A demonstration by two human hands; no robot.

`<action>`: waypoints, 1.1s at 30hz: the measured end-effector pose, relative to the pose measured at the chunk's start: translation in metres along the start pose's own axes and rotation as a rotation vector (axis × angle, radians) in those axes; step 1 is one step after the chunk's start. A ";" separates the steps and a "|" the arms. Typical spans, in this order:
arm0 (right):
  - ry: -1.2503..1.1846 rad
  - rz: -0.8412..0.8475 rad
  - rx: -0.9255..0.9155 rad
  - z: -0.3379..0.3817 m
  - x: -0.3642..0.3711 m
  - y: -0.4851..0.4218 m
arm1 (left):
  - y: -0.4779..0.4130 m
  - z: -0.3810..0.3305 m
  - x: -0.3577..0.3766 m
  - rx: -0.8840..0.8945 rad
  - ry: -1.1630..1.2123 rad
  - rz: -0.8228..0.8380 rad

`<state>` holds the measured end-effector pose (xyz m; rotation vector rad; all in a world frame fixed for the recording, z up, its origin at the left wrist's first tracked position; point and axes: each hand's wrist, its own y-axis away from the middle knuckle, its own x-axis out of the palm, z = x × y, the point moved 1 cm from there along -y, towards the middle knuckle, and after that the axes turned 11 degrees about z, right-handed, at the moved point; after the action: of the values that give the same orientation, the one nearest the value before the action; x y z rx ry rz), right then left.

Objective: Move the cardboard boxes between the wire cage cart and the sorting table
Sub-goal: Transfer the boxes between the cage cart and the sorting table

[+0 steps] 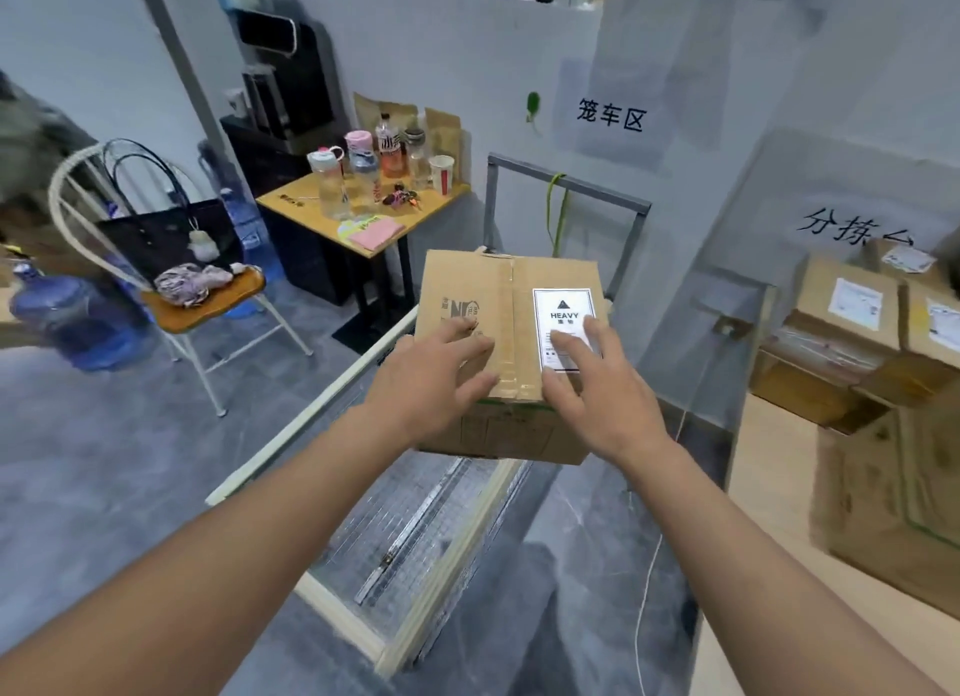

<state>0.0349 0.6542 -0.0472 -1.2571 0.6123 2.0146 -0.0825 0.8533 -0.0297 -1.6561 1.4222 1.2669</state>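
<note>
left grip point(431, 378) and right grip point(597, 388) released — spread fingers flat on the cardboard box point(467, 284).

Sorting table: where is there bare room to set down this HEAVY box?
Bare tabletop runs down the near left side, beside the big box. The far end is crowded with labelled boxes. The cart's wire mesh nearer you is bare too.

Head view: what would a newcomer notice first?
The cardboard box at centre, with its white HEAVY label, sits over the wire cage cart, with the left hand and right hand laid flat on top. More labelled boxes are stacked far right. A small table crowded with bottles stands behind, left.
</note>
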 end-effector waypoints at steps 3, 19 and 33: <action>-0.017 0.047 -0.028 0.001 0.016 -0.047 | -0.029 0.025 -0.001 -0.049 0.000 0.000; -0.055 0.427 -0.191 -0.087 0.094 -0.333 | -0.258 0.110 0.045 -0.389 0.143 0.140; -0.009 0.573 -0.189 -0.124 0.142 -0.437 | -0.351 0.160 0.094 -0.449 0.239 0.237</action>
<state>0.3916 0.8993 -0.2442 -1.2784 0.8687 2.5950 0.2088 1.0445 -0.2211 -2.0341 1.5957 1.6612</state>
